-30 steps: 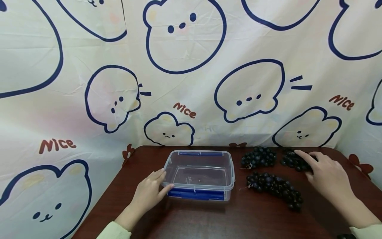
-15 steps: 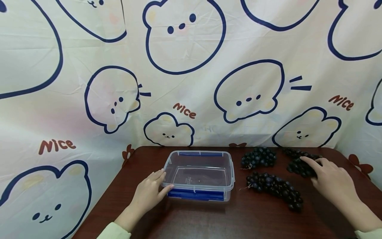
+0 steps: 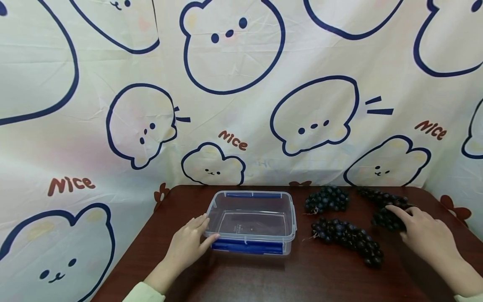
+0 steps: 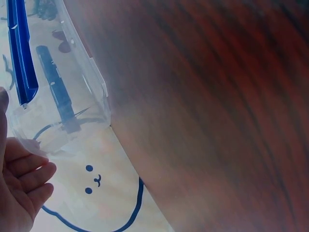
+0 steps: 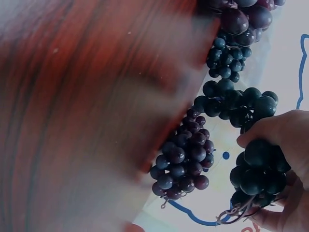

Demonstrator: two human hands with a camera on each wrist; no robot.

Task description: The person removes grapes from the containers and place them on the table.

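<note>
My left hand (image 3: 190, 238) rests at the near left corner of a clear plastic food container (image 3: 246, 237), its fingers along the side and its thumb at the front rim. Blue clips run along the container's front and back edges; nothing lies inside. In the left wrist view, the left hand's fingers (image 4: 30, 180) bend slightly beside the container's corner. On the right, my right hand (image 3: 428, 233) grips a bunch of dark grapes (image 3: 388, 219). The right wrist view has the thumb (image 5: 268, 126) across the held bunch (image 5: 260, 166), with a curly stem showing below.
Another grape bunch (image 3: 377, 196) lies behind the held one. Two more bunches, one farther back (image 3: 327, 199) and one nearer (image 3: 347, 239), lie between the container and my right hand. All stand on a dark wooden table (image 3: 264, 279) before a printed cloth (image 3: 256, 113).
My right hand has moved right and toward me with the grape bunch, drawing it away from the bunch behind, which shows more now. The left hand and the container stay put.
</note>
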